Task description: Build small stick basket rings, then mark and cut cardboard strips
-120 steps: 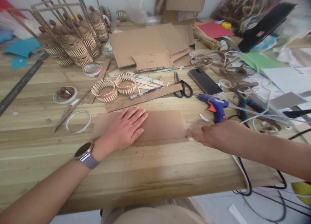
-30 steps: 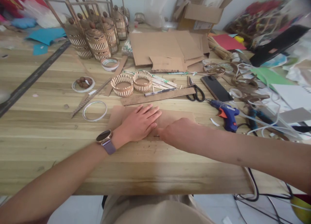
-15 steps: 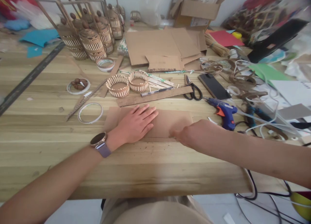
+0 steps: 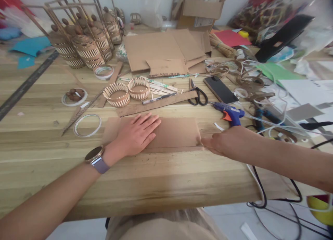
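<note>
A flat piece of brown cardboard [image 4: 177, 132] lies on the wooden table before me, with a dark line running along its near edge. My left hand [image 4: 137, 134] presses flat on its left part, fingers stretched out, a watch [image 4: 94, 154] on the wrist. At the cardboard's right end is my right hand [image 4: 217, 142], its fingers curled and pinched together near the end of the line. Whatever those fingers may hold is hidden. Just beyond the cardboard are a brown strip [image 4: 156, 104], a pen [image 4: 159, 98] and black-handled scissors [image 4: 198, 96].
A blue glue gun [image 4: 231, 114] lies beyond my right hand, near a phone [image 4: 221, 89]. Two slatted rings [image 4: 116, 94], a tape roll [image 4: 87, 125] and several lantern-like pieces [image 4: 88, 49] stand to the left. Cardboard sheets [image 4: 158, 49] lie behind. Cables [image 4: 260, 188] hang over the front edge.
My right hand has slid rightward along the line to the cardboard's right end. My left hand keeps its place on the cardboard. The whole view has shifted slightly.
</note>
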`<state>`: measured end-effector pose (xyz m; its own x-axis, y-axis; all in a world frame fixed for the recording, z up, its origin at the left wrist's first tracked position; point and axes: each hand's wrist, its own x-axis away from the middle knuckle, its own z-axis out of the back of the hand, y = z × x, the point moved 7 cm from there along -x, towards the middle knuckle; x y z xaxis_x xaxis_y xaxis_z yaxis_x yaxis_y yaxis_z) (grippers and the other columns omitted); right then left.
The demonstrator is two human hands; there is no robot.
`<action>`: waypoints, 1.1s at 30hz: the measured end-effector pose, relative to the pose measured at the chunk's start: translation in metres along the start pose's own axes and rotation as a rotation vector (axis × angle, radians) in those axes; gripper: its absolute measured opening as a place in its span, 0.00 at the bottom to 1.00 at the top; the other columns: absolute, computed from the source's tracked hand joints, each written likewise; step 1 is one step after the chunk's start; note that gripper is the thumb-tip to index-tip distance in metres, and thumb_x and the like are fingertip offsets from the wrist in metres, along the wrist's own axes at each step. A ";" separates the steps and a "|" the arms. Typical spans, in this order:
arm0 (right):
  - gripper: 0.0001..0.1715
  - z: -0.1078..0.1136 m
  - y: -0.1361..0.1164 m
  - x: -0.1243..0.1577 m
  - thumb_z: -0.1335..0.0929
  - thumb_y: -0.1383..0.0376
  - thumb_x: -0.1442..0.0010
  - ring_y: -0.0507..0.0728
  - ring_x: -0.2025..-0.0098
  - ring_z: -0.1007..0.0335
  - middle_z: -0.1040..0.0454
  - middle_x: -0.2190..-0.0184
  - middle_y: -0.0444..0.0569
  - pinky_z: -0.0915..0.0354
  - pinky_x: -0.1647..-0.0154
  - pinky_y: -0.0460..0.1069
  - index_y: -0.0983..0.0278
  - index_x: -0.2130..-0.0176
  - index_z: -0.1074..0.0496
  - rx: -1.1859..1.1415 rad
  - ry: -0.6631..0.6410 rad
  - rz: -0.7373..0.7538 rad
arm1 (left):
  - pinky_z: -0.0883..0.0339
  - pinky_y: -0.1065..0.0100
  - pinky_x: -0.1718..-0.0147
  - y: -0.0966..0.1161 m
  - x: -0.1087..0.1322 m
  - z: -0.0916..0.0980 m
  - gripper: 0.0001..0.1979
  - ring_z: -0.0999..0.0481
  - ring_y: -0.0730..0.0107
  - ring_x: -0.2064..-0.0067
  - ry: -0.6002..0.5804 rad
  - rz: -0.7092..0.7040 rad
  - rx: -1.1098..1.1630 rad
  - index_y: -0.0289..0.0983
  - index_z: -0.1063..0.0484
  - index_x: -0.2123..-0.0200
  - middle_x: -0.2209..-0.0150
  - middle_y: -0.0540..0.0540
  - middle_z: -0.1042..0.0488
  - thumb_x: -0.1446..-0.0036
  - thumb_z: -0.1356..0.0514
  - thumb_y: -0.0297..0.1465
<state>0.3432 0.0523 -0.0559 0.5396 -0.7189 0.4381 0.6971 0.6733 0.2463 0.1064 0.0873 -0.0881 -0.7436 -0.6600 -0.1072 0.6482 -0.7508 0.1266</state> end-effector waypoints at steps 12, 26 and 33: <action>0.08 -0.016 0.006 0.013 0.38 0.68 0.31 0.55 0.76 0.27 0.23 0.75 0.46 0.64 0.81 0.48 0.61 0.61 0.30 -0.069 0.029 0.074 | 0.53 0.48 0.32 -0.004 0.001 -0.002 0.29 0.48 0.54 0.29 -0.007 0.005 0.001 0.39 0.46 0.30 0.30 0.45 0.43 0.26 0.64 0.42; 0.08 -0.022 0.032 0.037 0.38 0.63 0.30 0.56 0.78 0.28 0.22 0.77 0.48 0.58 0.78 0.48 0.61 0.60 0.30 -0.091 -0.016 -0.074 | 0.52 0.42 0.34 -0.008 0.003 -0.008 0.52 0.53 0.41 0.29 -0.178 -0.033 0.082 0.40 0.52 0.28 0.27 0.34 0.55 0.47 0.41 0.62; 0.14 0.009 -0.002 0.014 0.42 0.61 0.28 0.57 0.71 0.23 0.20 0.68 0.50 0.54 0.77 0.48 0.62 0.57 0.30 -0.179 0.017 -0.035 | 0.49 0.44 0.35 0.022 -0.029 -0.002 0.57 0.50 0.37 0.29 -0.156 0.001 0.063 0.36 0.48 0.29 0.28 0.30 0.52 0.52 0.44 0.68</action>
<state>0.3453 0.0424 -0.0426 0.5202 -0.7451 0.4173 0.7876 0.6076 0.1031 0.1419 0.0900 -0.0840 -0.7627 -0.6450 0.0468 0.6408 -0.7441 0.1888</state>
